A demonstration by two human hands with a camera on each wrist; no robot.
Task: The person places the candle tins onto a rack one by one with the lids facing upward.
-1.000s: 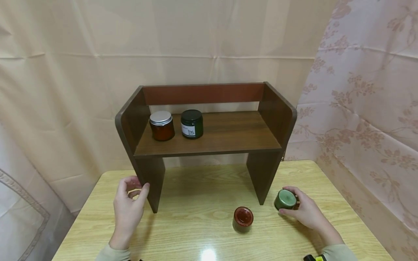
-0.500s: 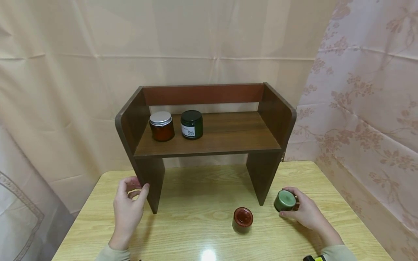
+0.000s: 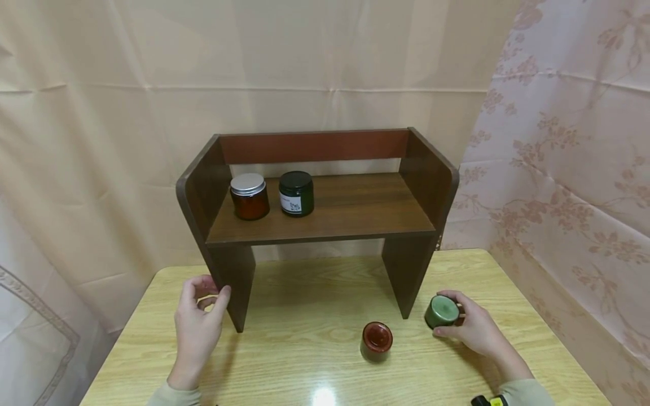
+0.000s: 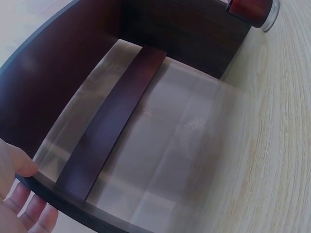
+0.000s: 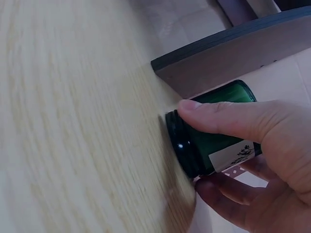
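Observation:
My left hand (image 3: 199, 330) pinches the front edge of the left side panel of a dark brown wooden desktop shelf (image 3: 325, 225). The left wrist view has the thumb on the panel's inner face, with the fingers behind its edge. At the right, my right hand (image 3: 472, 327) grips a green glass jar (image 3: 442, 312) just outside the shelf's right leg. Its dark lid (image 5: 184, 145) faces down against the table, and its label shows in the right wrist view. A reddish-brown glass jar (image 3: 377, 341) stands upside down, silver lid (image 4: 270, 17) on the table.
On the shelf board, an amber jar with a silver lid (image 3: 250, 197) stands at the left, beside a dark green jar with a black lid (image 3: 297, 194). A light wood table (image 3: 284, 366) bears everything. Beige curtain (image 3: 325, 62) hangs behind; floral cloth (image 3: 574, 169) borders the right.

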